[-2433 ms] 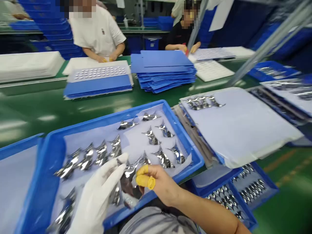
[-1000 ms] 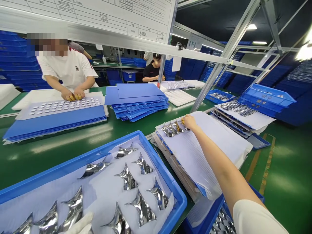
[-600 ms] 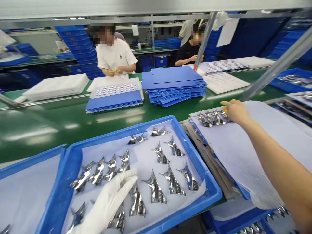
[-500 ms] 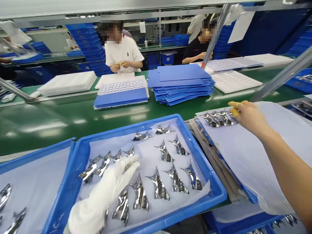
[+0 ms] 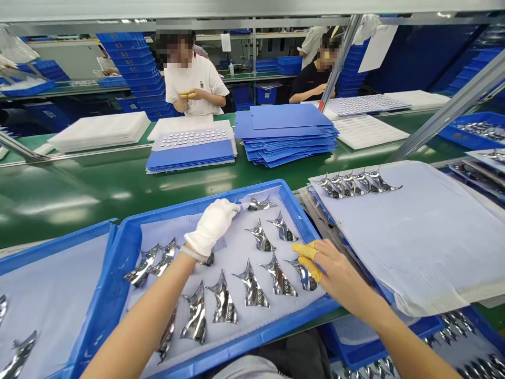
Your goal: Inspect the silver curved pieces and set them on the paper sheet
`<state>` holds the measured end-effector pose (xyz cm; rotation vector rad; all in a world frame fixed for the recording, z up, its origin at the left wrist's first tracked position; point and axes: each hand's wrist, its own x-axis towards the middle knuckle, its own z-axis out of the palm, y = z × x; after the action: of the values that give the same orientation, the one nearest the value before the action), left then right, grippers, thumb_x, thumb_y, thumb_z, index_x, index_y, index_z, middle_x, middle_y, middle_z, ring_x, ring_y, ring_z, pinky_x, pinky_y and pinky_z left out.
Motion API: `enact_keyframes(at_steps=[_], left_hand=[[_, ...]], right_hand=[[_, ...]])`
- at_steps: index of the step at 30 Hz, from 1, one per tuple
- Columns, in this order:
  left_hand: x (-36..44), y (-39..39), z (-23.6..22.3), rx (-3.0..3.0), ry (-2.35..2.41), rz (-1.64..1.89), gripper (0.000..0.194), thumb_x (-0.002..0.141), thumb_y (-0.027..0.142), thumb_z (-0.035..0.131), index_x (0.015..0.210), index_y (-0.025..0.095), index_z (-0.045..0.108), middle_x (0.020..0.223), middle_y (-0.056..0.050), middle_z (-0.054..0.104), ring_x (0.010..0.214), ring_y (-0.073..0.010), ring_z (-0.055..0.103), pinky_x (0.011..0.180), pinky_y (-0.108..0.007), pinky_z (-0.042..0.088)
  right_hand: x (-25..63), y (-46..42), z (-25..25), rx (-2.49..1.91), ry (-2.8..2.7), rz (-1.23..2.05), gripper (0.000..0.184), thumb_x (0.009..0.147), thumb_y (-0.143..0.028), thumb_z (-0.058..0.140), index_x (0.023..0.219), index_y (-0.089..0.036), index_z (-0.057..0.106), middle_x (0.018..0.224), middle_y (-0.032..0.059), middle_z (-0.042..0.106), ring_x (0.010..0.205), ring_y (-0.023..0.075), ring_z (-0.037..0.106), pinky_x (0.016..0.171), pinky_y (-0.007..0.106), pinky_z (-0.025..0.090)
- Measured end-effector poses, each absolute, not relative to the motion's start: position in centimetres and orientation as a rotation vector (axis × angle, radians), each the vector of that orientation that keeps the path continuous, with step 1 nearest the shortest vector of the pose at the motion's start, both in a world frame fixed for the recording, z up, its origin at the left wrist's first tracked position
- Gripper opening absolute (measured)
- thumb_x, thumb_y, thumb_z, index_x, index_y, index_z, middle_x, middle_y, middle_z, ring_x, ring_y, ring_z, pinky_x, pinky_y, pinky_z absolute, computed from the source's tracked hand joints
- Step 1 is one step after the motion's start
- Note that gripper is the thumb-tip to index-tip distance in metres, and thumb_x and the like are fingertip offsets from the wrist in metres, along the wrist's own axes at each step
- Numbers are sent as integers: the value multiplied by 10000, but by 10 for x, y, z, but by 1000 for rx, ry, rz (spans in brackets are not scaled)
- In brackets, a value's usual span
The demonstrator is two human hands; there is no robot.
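Note:
My left hand [image 5: 215,223], in a white glove, is closed at the far side of a blue tray [image 5: 179,205]. Its fingers curl over a spot where a shiny metal piece lay, and the glove hides what they hold. My right hand [image 5: 331,266], with yellow finger cots, hovers empty at the tray's right side. Its fingers are stretched out beside a shiny, pointed metal piece [image 5: 305,276], partly covering it. Several like it lie on the tray's white liner, among them one metal piece [image 5: 251,284] near the middle. A row of metal pieces [image 5: 351,184] lies on a white sheet [image 5: 394,231] at the right.
A second blue tray [image 5: 74,234] adjoins on the left. Beyond are a green bench [image 5: 79,184], stacked blue sheets [image 5: 292,118] and white foam sheets [image 5: 100,131]. Two people [image 5: 197,87] work opposite. A slanted metal post [image 5: 445,113] stands right. More filled trays [image 5: 461,337] sit below.
My right hand has left the metal row, where another piece now lies, and come back over the tray. My left hand has moved to the tray's far side, its fingers now curled.

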<state>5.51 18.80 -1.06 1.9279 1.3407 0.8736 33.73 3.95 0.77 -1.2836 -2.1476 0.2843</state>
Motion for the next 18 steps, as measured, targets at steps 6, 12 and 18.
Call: enact_keyframes(at_steps=[6, 12, 18], left_hand=[[33, 112, 35, 1365, 1036, 1080, 225, 871, 356, 664, 1033, 213, 725, 1102, -68, 713, 1005, -209, 652, 966, -323, 486], [35, 55, 13, 719, 937, 1148, 218, 746, 299, 804, 924, 190, 745, 945, -51, 738, 861, -196, 698, 872, -325, 564], [30, 25, 6, 752, 1072, 1208, 318, 843, 452, 678, 1063, 238, 762, 1205, -72, 714, 1191, -274, 623, 1027, -380, 515]], right_hand=[[264, 30, -4, -1193, -1623, 865, 268, 984, -281, 493, 1185, -218, 660, 1081, 86, 705, 990, 208, 644, 896, 375, 517], [209, 23, 1, -880, -1099, 1670, 277, 897, -443, 618, 900, -182, 707, 804, 9, 652, 720, 125, 560, 714, 267, 473], [203, 15, 2, -864, -854, 1861, 255, 752, -409, 772, 772, -169, 688, 724, -17, 602, 652, 96, 488, 635, 234, 419]])
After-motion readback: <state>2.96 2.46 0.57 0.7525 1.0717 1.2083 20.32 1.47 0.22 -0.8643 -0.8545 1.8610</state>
